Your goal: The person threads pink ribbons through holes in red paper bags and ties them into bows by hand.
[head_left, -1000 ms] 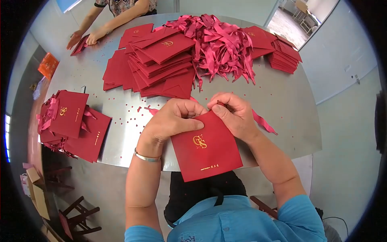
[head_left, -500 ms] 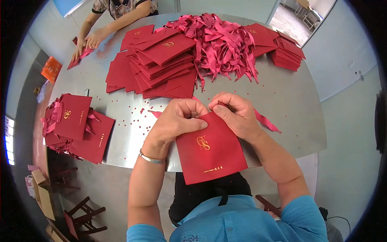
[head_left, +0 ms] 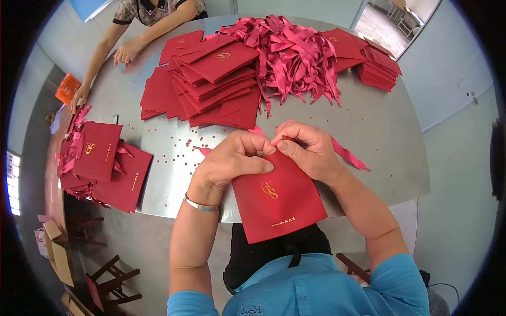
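Observation:
Between my hands hangs a red paper bag (head_left: pixel 279 197) with gold lettering, tilted, its lower part over the table's front edge. My left hand (head_left: pixel 240 158) pinches the bag's top left edge between thumb and fingers. At the top right edge, my right hand (head_left: pixel 305 147) has its thumb and fingers closed on the bag, with a bit of dark red ribbon at the fingertips. Pink ribbon ends (head_left: pixel 349 154) stick out beyond both hands. The fingertips almost touch, and they hide the bag's top edge.
Red bags (head_left: pixel 211 87) are stacked behind my hands, beside a heap of pink ribbons (head_left: pixel 295 60). More bags (head_left: pixel 377 71) stand at the back right. Ribboned bags (head_left: pixel 97 152) lie at the left. A co-worker's arms (head_left: pixel 100 58) reach over the metal table (head_left: pixel 390 158).
My hands keep their grip on the bag with barely any movement. The co-worker's one hand has moved to the left table edge, and the piece there has left its place.

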Tool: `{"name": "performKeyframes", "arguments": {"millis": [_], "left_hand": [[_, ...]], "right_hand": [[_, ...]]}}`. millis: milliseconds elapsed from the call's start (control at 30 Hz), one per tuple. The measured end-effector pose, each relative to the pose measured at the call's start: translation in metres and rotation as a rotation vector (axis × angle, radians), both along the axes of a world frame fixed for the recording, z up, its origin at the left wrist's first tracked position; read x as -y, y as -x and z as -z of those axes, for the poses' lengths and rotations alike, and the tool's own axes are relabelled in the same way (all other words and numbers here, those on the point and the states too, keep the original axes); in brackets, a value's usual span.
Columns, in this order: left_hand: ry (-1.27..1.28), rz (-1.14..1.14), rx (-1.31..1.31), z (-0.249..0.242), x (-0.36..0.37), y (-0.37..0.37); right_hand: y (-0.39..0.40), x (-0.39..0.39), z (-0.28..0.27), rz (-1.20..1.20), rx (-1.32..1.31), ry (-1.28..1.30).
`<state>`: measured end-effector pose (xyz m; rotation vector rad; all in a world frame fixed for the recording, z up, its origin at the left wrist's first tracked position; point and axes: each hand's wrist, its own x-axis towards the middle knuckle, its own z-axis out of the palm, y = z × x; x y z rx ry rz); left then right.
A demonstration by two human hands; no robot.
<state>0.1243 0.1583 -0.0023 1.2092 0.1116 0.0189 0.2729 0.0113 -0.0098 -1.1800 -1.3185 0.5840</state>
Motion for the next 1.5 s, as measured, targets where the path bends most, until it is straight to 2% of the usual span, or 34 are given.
{"name": "performKeyframes", "arguments": {"millis": [267, 533, 1167, 1333, 1500], "left_hand": [[0.046, -0.106, -0.013, -0.001, 0.007, -0.005], [0.15, -0.012, -0.009, 0.009, 0.0, -0.004], [0.099, 0.025, 0.017, 0.003, 0.004, -0.002], [0.031, -0.068, 0.002, -0.001, 0.01, -0.003], [-0.006, -0.066, -0.017, -0.002, 0.009, -0.003]], "right_hand": [[-0.006, 0.0, 0.004, 0.082, -0.071, 0.078], [-0.004, -0.001, 0.004, 0.007, -0.08, 0.063], [0.0, 0.0, -0.002, 0.063, 0.1, -0.061], [-0.003, -0.001, 0.0, 0.114, 0.12, -0.081], [-0.002, 0.0, -0.003, 0.11, 0.115, -0.067]]}}
